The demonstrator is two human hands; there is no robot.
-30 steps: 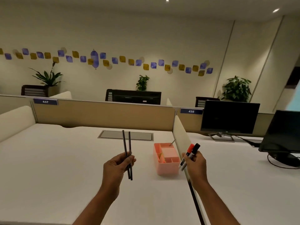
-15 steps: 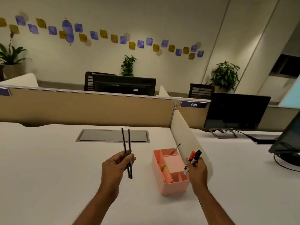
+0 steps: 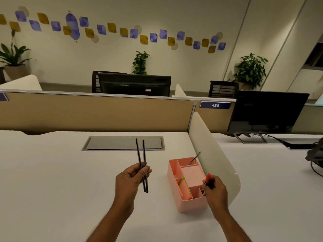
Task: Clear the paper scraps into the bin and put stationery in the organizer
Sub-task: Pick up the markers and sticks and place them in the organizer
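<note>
R hand [image 3: 216,193] had dropped vs 1 s ago. The two markers [image 3: 208,179] went from caps-up above the organizer's [image 3: 190,206] 3 o'clock wall to tips down in its 5 o'clock corner compartment. It was still clenched round both barrels, so not released yet. Red cap showed; black one mostly hidden by the hand.

L hand [image 3: 130,180] hadn't moved. Its fingers [image 3: 146,170] pinched two thin dark pencils [image 3: 140,154], approx upright w/ tips toward 12, held off the counter [image 3: 52,180] at 9 o'clock of the organizer.

Organizer sat on the counter just beside the divider [image 3: 218,163]. It had sticky notes [image 3: 185,188] in the mid compartment and a thin metal rod [image 3: 194,158] leaning in the 12 o'clock one.

Read: marker drop-off prob a moment from done, needs only a release. Pencils next, w/ the back compartment a likely slot. No paper scraps or bin in frame, so can't tell status of that half.
</note>
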